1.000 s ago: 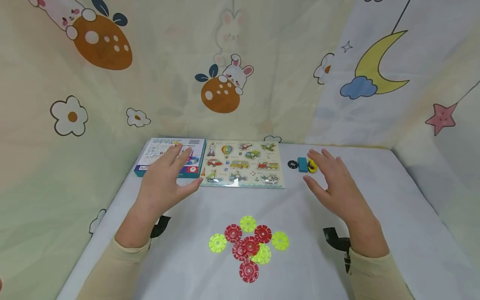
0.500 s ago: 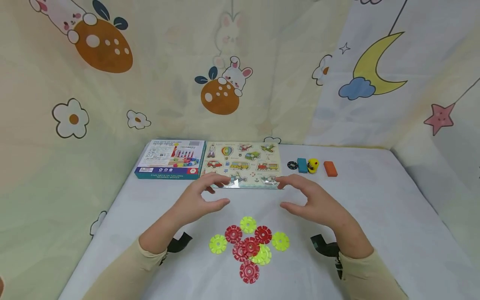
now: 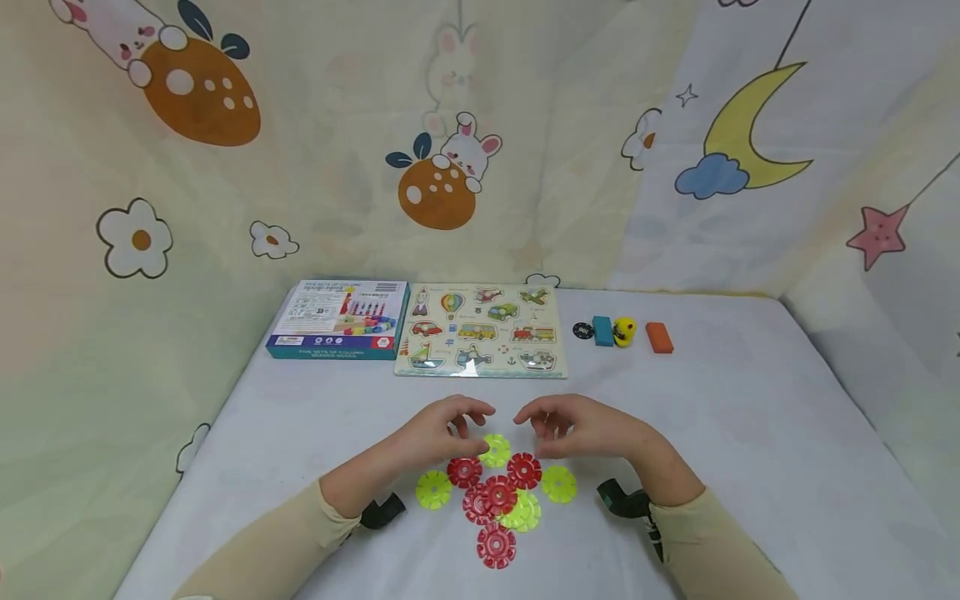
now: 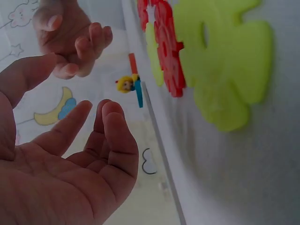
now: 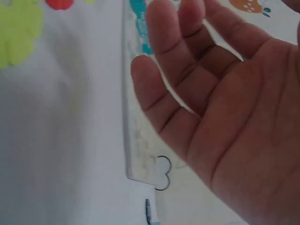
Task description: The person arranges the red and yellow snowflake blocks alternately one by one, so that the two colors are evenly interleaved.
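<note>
Several red and yellow-green notched plastic discs lie flat on the white table, some overlapping in the middle. A yellow-green disc (image 3: 496, 451) is at the far end of the group, with a red disc (image 3: 525, 471) just nearer. My left hand (image 3: 438, 433) hovers above the far left side of the discs, fingers loosely bent and holding nothing. Opposite it, my right hand (image 3: 592, 429) hangs over the far right side, also with nothing in it. The left wrist view shows a large yellow-green disc (image 4: 225, 61) near the camera, apart from the fingers (image 4: 119, 136).
At the back stand a boxed set (image 3: 337, 321) and a wooden picture puzzle board (image 3: 480, 333). To their right are a black round chip (image 3: 582, 331), a blue block (image 3: 602, 331), a yellow duck (image 3: 625, 332) and an orange block (image 3: 659, 337). Printed cloth (image 3: 330, 167) hangs behind.
Both hands have come down and inward from over the back of the table, drawing closer together above the discs. Their fingers are more bent than before. The discs look unmoved.
</note>
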{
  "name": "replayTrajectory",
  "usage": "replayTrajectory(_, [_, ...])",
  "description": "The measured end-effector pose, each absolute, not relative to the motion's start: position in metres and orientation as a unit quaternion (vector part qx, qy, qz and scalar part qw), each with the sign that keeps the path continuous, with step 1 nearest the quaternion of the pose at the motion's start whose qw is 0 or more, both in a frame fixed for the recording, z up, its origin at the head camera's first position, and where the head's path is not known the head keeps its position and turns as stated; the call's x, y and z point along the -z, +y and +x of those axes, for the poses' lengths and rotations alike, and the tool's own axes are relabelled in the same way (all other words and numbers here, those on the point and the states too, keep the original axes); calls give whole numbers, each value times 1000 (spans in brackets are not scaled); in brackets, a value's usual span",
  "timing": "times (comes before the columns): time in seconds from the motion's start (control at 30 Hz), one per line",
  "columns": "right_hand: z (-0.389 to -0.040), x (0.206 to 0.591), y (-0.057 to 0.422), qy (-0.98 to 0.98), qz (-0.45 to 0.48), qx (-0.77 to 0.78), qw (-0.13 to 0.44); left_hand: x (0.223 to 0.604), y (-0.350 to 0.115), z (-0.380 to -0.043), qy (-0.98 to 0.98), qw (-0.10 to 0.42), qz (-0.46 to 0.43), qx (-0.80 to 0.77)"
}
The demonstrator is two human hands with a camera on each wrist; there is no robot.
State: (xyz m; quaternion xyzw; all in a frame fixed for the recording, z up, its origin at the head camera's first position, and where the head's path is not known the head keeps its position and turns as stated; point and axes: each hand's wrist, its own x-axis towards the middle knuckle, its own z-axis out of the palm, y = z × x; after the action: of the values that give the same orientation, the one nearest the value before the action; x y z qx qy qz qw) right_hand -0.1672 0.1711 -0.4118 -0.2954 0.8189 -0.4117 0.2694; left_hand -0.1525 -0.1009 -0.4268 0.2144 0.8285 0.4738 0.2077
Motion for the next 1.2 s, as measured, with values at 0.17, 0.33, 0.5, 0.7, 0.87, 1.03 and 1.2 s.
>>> replayTrajectory(0.17, [-167, 429, 161, 832, -264, 368, 319, 442, -94, -154, 850, 224, 197, -434])
replayTrajectory(0.33, [-161, 436, 152, 855, -245, 330, 315, 452, -87, -152, 882, 210, 216, -361])
replayTrajectory(0.5, [-155, 434, 144, 881, -231, 287, 296, 455, -83, -149, 906, 179, 243, -298])
replayTrajectory(0.7, [-152, 435, 139, 896, -233, 259, 276, 453, -83, -147, 914, 166, 248, -274])
replayTrajectory(0.87, [-152, 436, 137, 900, -227, 255, 271, 454, -84, -148, 913, 168, 248, -279])
replayTrajectory(1.03, [-152, 436, 137, 903, -218, 252, 269, 457, -83, -149, 910, 178, 245, -282])
replayTrajectory(1.2, [-152, 436, 137, 902, -216, 259, 269, 457, -83, -149, 907, 180, 257, -280])
